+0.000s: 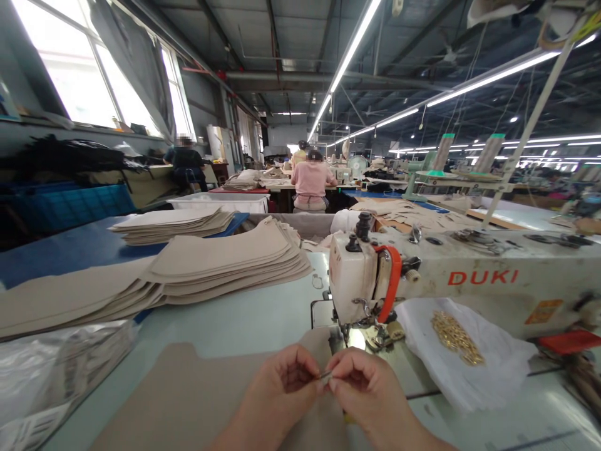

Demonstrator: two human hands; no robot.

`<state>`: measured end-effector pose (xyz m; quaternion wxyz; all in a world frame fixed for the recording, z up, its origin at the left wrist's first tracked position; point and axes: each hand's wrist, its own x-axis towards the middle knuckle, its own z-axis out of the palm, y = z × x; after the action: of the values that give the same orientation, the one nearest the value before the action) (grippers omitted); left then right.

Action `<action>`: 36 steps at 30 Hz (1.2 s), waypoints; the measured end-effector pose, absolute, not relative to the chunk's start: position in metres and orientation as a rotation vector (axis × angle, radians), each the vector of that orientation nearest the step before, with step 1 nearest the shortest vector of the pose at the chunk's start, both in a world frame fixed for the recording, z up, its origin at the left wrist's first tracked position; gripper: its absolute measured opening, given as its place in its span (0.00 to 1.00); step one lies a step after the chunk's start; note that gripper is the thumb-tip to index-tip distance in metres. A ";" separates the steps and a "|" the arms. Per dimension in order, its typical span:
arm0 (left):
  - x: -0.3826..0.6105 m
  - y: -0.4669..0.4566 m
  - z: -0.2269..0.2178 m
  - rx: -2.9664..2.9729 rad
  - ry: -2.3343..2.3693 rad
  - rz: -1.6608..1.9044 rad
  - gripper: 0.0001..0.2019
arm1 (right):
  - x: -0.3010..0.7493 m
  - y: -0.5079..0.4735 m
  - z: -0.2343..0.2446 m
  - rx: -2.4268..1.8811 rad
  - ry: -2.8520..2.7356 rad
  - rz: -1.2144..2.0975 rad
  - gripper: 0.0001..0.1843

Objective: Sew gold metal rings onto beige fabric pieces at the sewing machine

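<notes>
My left hand (282, 382) and my right hand (364, 385) meet at the bottom centre, just in front of the needle of a white DUKI sewing machine (469, 279). Both are closed in a pinch on one small thin metal piece (326, 375) held between their fingertips. Under my hands lies a flat beige fabric piece (188, 401) on the pale table. To the right of the needle, a white cloth (469, 363) holds a heap of small gold metal parts (453, 338).
A fanned stack of beige cut pieces (211, 266) lies at left, a second stack (173, 225) on a blue surface behind it. A crinkled plastic bag (51, 369) sits at the lower left. A person in pink (310, 185) and other workers sit further back.
</notes>
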<state>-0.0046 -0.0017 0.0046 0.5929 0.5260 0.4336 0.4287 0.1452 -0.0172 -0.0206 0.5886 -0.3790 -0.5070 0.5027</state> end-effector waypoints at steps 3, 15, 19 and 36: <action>-0.005 -0.004 0.003 1.289 1.033 1.049 0.09 | 0.150 -0.019 -0.018 -0.927 -1.205 1.240 0.05; -0.008 -0.010 0.009 1.531 1.143 1.040 0.04 | 0.160 -0.024 0.002 -1.118 -1.399 1.289 0.05; -0.009 -0.010 0.008 1.550 1.123 1.038 0.03 | 0.161 -0.025 0.002 -1.164 -1.511 1.191 0.07; -0.026 0.003 0.004 2.402 1.315 0.855 0.13 | 0.167 -0.020 0.005 -1.273 -1.502 1.234 0.06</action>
<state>-0.0258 0.0033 0.0037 0.1359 0.8295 0.4542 0.2952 0.1671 -0.0203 0.0053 0.3976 -0.5028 -0.5930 0.4872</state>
